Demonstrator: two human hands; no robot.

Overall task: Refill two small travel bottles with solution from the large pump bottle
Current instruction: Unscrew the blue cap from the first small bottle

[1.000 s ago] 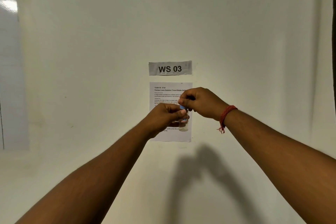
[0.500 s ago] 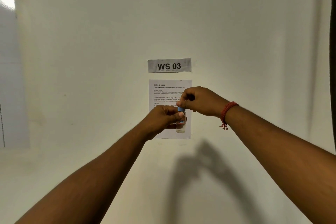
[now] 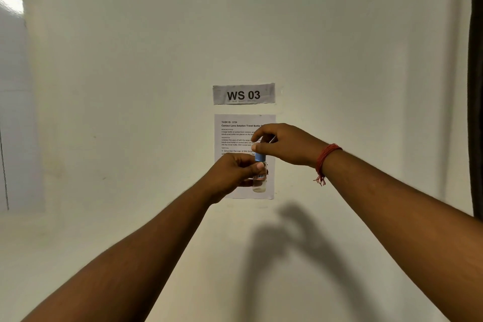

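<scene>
1. At arm's length ahead, held up before a pale wall point(image 3: 339, 47), a small clear bottle point(image 3: 260, 183) stands upright in the air between two hands.
2. Left hand point(image 3: 235, 174): its fingers and thumb are curled round the bottle's body from the left side, holding it steady. Only the lower part of the bottle shows past the fingers.
3. Right hand point(image 3: 283, 144): it reaches in from the right and above, its fingertips pinching the blue cap point(image 3: 260, 157) on top of the bottle.
4. Key relation: the bottle's long axis runs straight up and down, with the cap directly above the left hand's grip and directly below the right hand's fingers. The right hand is the one on the cap; the left is the one on the body.
5. Judgement: the coming move looks like a twist about that upright axis. Whether the cap is being loosened or tightened cannot be told.
6. Clear liquid may sit in the bottle's base, but that is not certain.
7. Behind the hands, a printed sheet point(image 3: 235, 133) is fixed to the wall, under a label point(image 3: 243, 94) reading "WS 03".
8. Neither the second travel bottle nor the large pump bottle is in view.
9. A red thread point(image 3: 326, 159) circles the right wrist.
</scene>
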